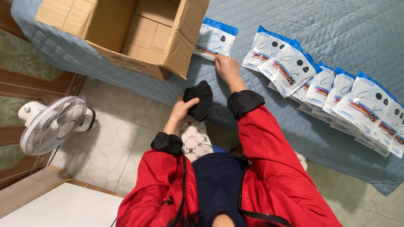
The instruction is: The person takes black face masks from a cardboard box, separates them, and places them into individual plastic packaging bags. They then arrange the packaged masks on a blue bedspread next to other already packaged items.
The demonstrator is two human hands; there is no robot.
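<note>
My left hand (182,110) grips a black folded face mask (200,99) just off the near edge of a blue quilted surface (261,17). My right hand (227,67) reaches onto that surface. Its fingertips rest on the lower edge of a single white-and-blue mask packet (213,38), which lies flat beside an open cardboard box (126,33). Both arms wear red jacket sleeves with black cuffs.
A row of several overlapping white-and-blue packets (328,88) runs along the quilt to the right. The box sits at the left end of the quilt, flaps open. A white electric fan (52,125) stands on the tiled floor at left, and a white panel (63,208) lies at bottom left.
</note>
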